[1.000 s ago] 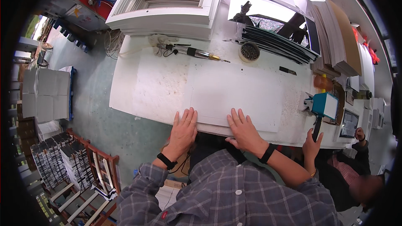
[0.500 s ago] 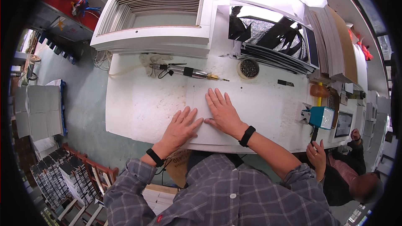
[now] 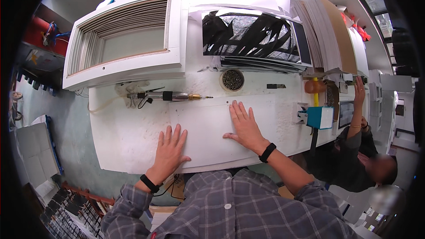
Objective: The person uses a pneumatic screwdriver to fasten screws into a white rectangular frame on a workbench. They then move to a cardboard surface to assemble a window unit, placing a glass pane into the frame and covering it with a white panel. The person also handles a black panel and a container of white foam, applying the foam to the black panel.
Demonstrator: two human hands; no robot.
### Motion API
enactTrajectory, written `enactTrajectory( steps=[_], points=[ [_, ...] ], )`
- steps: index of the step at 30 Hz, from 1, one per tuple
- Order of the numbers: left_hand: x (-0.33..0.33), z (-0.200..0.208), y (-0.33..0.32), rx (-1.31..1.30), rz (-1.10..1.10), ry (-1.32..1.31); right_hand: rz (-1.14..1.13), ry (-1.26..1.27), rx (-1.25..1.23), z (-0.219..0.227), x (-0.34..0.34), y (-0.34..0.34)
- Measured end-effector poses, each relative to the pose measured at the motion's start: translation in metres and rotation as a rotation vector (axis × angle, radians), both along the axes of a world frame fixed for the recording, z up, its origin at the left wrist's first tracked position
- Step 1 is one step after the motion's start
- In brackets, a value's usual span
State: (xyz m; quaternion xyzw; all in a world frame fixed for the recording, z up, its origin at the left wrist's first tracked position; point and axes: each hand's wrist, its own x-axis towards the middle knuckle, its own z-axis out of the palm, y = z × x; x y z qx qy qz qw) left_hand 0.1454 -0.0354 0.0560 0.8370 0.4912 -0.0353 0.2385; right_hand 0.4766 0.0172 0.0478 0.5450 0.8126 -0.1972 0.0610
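A flat white panel (image 3: pixel 208 132) with small holes near its far edge lies on the white worktable (image 3: pixel 119 137). My left hand (image 3: pixel 170 149) rests at the panel's left part, fingers spread and pointing away from me. To the right, my right hand (image 3: pixel 248 129) lies flat on the panel, thumb out to the left. Neither hand holds anything. Beyond the left hand lies a power screwdriver (image 3: pixel 179 96) with a slim bit pointing right. A round tub of screws (image 3: pixel 233 80) stands beyond the right hand.
White frames (image 3: pixel 128 68) are stacked at the back left. Sheets with black wrapping (image 3: pixel 252 35) lie at the back, beside upright boards (image 3: pixel 330 35). A teal device (image 3: pixel 319 117) and a small dark piece (image 3: pixel 276 86) are on the right. A co-worker (image 3: pixel 354 159) reaches in at far right.
My hands have moved farther apart, the left to the left and the right to the right. The whole view has shifted. The co-worker's arm has risen toward the back of the table.
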Motion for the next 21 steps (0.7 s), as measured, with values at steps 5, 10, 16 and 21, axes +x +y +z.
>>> enactTrajectory(
  steps=[5, 10, 16, 21],
  points=[
    [0.001, -0.002, -0.002, 0.014, 0.002, 0.008, -0.056, 0.013, -0.008, 0.001, 0.028, -0.001],
    [0.031, 0.028, 0.030, 0.101, 0.059, -0.140, -0.034, 0.103, -0.040, 0.009, 0.040, 0.012],
    [0.133, 0.040, 0.148, 0.279, 0.130, -0.418, -0.071, 0.251, -0.036, 0.004, 0.049, 0.014],
    [0.172, 0.014, 0.194, 0.301, -0.018, -0.260, -0.088, 0.416, -0.001, -0.001, 0.063, 0.010]
  ],
)
